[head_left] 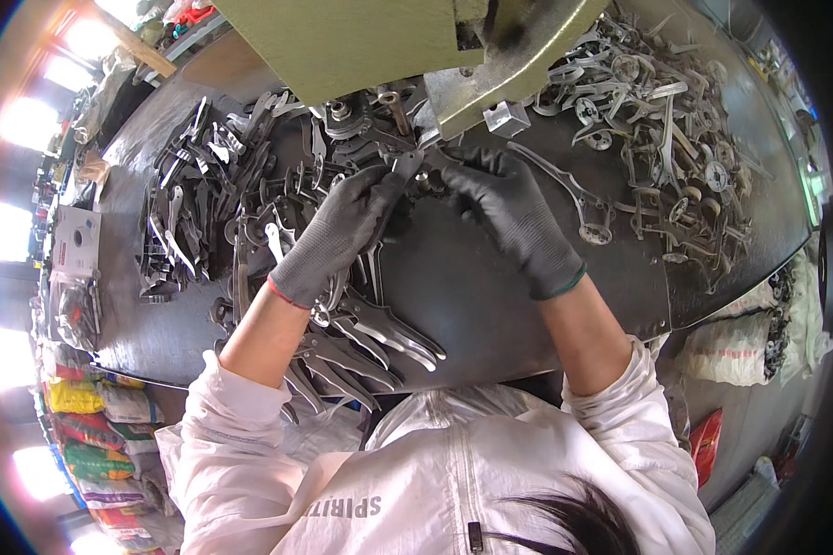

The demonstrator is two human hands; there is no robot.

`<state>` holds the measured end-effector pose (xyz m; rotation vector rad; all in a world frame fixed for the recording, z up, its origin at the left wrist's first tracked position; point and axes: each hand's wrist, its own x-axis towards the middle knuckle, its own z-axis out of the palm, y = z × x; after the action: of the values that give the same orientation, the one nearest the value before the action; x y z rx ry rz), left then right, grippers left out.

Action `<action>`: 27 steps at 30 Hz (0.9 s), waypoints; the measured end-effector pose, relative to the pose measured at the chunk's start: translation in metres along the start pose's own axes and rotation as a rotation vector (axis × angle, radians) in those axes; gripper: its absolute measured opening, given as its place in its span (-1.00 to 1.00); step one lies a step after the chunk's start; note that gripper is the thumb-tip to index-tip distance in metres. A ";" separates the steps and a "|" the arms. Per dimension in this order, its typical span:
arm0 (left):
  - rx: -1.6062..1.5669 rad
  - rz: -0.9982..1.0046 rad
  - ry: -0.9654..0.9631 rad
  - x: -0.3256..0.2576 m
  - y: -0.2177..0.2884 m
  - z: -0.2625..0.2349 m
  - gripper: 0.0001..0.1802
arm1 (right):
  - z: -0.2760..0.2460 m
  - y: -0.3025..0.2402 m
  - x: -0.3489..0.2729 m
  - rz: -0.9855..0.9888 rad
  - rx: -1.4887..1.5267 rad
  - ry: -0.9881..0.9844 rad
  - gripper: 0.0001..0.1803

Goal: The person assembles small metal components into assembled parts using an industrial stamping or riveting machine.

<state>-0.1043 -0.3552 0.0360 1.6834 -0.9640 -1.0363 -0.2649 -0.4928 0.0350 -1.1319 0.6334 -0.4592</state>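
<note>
My left hand [342,227], in a grey knitted glove with a dark coating, is closed on a flat grey metal tool part [406,166]. The part's rounded end with a small hole sticks up past my thumb. My right hand [520,217], gloved alike, has its fingers curled together close beside it; what they pinch is hidden. Both hands are just under the head of a green machine [342,42], next to its metal fixture [347,120]. Below my left wrist lie several assembled plier-like hand tools [379,328] with paired curved handles.
Dark curved metal pieces [180,208] are heaped at the left of the dark metal table [509,333]. A big pile of shiny handle pieces with round ends [685,157] covers the right side. One such long piece [574,196] lies beside my right hand. Colourful sacks [93,425] are stacked at the left.
</note>
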 end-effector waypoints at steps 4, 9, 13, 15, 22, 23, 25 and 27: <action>0.100 0.034 0.003 0.003 0.002 -0.003 -0.58 | 0.008 0.010 0.004 -0.094 -0.116 -0.068 -0.81; 0.229 0.084 0.054 0.001 0.013 0.006 -0.64 | 0.017 0.014 0.004 -0.121 -0.086 -0.068 -0.80; 0.253 -0.079 0.100 0.002 0.017 0.008 -0.69 | 0.021 0.005 0.001 -0.123 -0.222 -0.063 -0.81; 0.254 -0.045 0.105 -0.001 0.018 0.006 -0.70 | 0.018 0.010 0.002 -0.152 -0.217 -0.077 -0.81; 0.276 0.017 0.143 -0.001 0.019 0.008 -0.63 | 0.013 0.010 -0.003 -0.128 -0.191 -0.027 -0.81; 0.264 0.029 0.142 -0.001 0.019 0.007 -0.63 | 0.015 0.007 -0.005 -0.122 -0.191 -0.036 -0.81; 0.277 -0.013 0.163 0.002 0.017 0.009 -0.65 | 0.020 0.003 -0.007 -0.133 -0.236 -0.014 -0.80; 0.256 -0.130 0.126 0.002 0.014 0.007 -0.66 | 0.020 0.016 0.000 -0.106 -0.247 -0.018 -0.80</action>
<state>-0.1119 -0.3626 0.0471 2.0202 -0.9456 -0.9072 -0.2510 -0.4730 0.0255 -1.4073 0.6288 -0.4696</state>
